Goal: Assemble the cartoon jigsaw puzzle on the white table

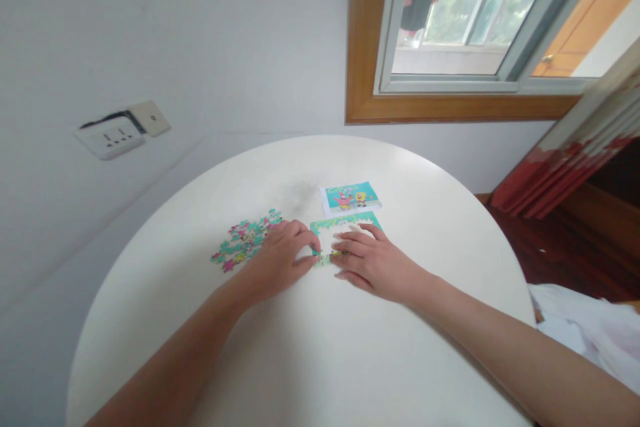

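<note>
A partly assembled jigsaw puzzle (345, 220) lies mid-table, with a teal strip along its top and a pale green row along its bottom. At its left edge, the thumb and index finger of my left hand (285, 255) close around a small puzzle piece (317, 253), mostly hidden by the fingertips. My right hand (373, 259) rests over the puzzle's right side, its fingers apart and touching the bottom row; it covers part of the puzzle. Loose puzzle pieces (243, 240) in green, pink and yellow are heaped left of my left hand, which partly hides them.
Just beyond the puzzle lies a printed picture card (353, 198) with cartoon figures. The round white table (300, 360) meets the wall at the back. A wall socket (113, 137) is at left, a wood-framed window (367, 107) at upper right, and a curtain (565, 167) at right.
</note>
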The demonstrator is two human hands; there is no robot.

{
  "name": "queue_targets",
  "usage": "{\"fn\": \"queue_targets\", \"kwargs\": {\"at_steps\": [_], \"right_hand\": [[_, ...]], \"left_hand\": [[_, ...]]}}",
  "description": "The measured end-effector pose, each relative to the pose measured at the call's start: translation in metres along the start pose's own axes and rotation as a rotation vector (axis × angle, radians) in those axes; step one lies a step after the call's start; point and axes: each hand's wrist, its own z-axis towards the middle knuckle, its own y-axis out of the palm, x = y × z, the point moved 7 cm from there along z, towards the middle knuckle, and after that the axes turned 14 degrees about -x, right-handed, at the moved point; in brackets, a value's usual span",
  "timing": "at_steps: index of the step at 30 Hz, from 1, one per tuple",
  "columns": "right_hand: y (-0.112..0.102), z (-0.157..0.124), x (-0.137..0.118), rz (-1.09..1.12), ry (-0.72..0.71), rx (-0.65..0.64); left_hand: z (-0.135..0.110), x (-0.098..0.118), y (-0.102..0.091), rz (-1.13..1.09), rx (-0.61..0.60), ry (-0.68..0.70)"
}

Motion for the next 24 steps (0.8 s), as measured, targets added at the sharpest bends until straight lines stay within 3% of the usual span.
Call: {"fn": "queue_targets", "kwargs": {"at_steps": [15, 24], "right_hand": [[0.0, 0.005, -0.009, -0.121, -0.027, 0.043], [0.001, 0.005, -0.008, -0.107, -0.019, 0.032]], "left_hand": [[0.004, -0.007, 0.005, 0.023, 0.034, 0.022], [0.005, -0.015, -0.001, -0.063, 0.069, 0.017]]}}
